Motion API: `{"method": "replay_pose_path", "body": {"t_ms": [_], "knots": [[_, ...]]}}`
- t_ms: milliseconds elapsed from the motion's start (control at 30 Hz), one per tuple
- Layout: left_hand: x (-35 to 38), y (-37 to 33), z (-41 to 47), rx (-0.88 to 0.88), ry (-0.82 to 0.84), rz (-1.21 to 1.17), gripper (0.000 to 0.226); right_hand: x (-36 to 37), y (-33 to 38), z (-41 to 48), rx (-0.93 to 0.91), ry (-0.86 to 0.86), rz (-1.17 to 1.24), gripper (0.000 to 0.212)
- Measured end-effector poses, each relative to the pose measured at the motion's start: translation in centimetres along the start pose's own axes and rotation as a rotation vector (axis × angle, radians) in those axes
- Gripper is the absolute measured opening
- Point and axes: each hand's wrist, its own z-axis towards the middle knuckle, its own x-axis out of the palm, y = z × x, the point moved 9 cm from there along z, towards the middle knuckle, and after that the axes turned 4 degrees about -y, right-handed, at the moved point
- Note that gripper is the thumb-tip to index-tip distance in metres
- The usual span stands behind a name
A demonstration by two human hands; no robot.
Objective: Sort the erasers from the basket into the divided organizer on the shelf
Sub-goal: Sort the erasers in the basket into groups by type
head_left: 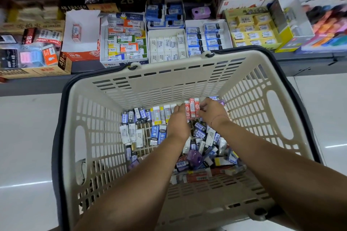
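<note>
Left hand [178, 118] and right hand [212, 112] grasp a row of red erasers [191, 108] between them, at 12 o'clock in the basket [169, 78]. Square the row and lift level; the likely matching box [88, 30] on the shelf [37, 84] sits at 10 o'clock.

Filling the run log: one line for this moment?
phase: pick | left hand: holds red erasers | right hand: holds same | place: basket
</note>
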Motion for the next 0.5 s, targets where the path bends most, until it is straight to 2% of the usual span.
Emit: {"method": "replay_pose_path", "body": {"t_ms": [267, 367, 500], "knots": [[-3.2, -0.3, -2.0, 0.049, 0.006, 0.075, 0.066, 0.0, 0.9, -0.6, -0.062, 0.016, -0.011, 0.029], [-5.1, 0.5, -3.0, 0.013, 0.01, -0.053, 0.064, 0.1, 1.2, -0.7, -0.07, 0.023, -0.055, 0.03], [-7.9, 2.4, -3.9, -0.069, -0.073, -0.237, 0.059, -0.9, 2.4, -1.3, -0.085, -0.121, -0.085, 0.022]]}}
